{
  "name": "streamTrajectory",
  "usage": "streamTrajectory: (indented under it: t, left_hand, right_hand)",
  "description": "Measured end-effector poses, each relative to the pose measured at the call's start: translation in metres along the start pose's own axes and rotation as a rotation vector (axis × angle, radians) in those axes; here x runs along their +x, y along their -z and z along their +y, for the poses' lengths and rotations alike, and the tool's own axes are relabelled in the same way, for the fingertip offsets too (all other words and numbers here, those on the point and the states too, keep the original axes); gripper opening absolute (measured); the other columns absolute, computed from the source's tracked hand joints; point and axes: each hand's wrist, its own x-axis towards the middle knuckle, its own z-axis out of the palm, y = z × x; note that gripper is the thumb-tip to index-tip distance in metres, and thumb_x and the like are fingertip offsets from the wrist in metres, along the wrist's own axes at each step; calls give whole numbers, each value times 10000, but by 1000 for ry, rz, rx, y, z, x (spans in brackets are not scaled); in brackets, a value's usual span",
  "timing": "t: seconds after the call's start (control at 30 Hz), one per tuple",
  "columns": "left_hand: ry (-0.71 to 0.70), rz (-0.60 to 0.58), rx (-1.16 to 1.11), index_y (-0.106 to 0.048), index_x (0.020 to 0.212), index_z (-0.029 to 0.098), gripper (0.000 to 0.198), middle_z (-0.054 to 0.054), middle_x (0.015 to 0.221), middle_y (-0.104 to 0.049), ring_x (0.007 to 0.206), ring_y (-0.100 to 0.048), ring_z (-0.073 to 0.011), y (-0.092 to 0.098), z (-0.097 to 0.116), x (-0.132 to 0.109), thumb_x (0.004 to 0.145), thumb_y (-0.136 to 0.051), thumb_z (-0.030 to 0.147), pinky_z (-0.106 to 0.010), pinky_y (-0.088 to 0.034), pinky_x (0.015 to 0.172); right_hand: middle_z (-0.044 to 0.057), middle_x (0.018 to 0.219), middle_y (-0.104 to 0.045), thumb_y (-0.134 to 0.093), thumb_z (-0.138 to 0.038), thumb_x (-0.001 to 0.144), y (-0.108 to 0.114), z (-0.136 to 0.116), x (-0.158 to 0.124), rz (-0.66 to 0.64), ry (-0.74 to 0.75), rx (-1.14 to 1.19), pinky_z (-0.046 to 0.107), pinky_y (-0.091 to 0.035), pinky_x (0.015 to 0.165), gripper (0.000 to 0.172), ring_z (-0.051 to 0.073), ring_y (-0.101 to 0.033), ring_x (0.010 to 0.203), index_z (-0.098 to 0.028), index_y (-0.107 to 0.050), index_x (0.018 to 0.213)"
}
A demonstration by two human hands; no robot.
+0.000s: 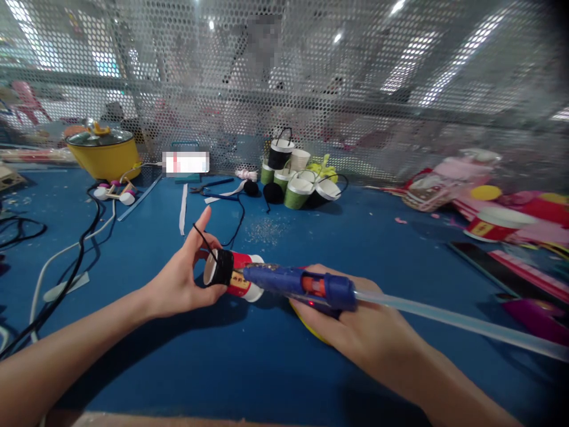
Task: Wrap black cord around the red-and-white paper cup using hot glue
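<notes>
My left hand [180, 284] grips a small red and white paper cup [255, 290], lying on its side above the blue table. Black cord [224, 270] is wound round one end of the cup, and a strand runs up over my raised finger. My right hand [377, 329] is wrapped round a blue hot glue gun [280, 280], whose nozzle meets or nearly meets the cup beside the winding. A long translucent glue stick [427, 308] sticks out of the gun's back. A small red light glows on the gun.
At the back stand several small cups, green [299, 193] and black [280, 155], near balls of black cord [272, 193]. Pliers [213, 186] and a white strip [183, 210] lie left of them. A yellow pot [106, 155] and cables [84, 234] occupy the left; a phone [493, 273] lies right.
</notes>
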Motion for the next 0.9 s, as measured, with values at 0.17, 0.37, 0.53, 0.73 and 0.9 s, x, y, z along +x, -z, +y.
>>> streamTrajectory:
  t: [0.17,0.37,0.53,0.73,0.9]
  left_hand:
    - [20,12,-16,62,1423,325,1049,-29,1006,-447,893,-514,-185,0,2,0,667,-644,149,-353,-435,808]
    - [89,36,-53,59,1428,298,1048,-22,974,-457,830,-523,-166,-2,7,2,661,-645,175,-376,-436,819]
    - [96,45,-63,48,1431,283,1042,-22,949,-463,809,-519,-164,-2,9,2,658,-643,180,-378,-443,805]
    - [15,10,-20,43,1425,324,1044,-36,1009,-452,865,-516,-179,-1,2,-1,665,-647,139,-357,-441,794]
    - [-44,-13,-21,39,1420,350,1033,-33,1033,-439,890,-510,-174,0,0,-1,676,-638,118,-346,-437,808]
  right_hand:
    - [-11,583,-552,-507,-269,780,0,0,-1,15,6,-26,281,-385,461,115,139,-465,497,-220,-519,676]
    - [-12,601,-575,-491,-238,792,-2,-4,-4,14,20,-71,267,-388,470,96,134,-494,509,-218,-551,719]
    - [-37,583,-560,-515,-240,788,-3,-5,-5,22,41,-103,243,-382,470,73,111,-470,487,-219,-555,730]
    - [-11,578,-547,-506,-281,783,1,-4,-1,3,-41,-18,271,-394,445,120,138,-467,488,-222,-522,681]
    - [-5,571,-542,-504,-280,783,3,-1,2,14,-6,-36,280,-403,456,154,148,-483,504,-225,-497,640]
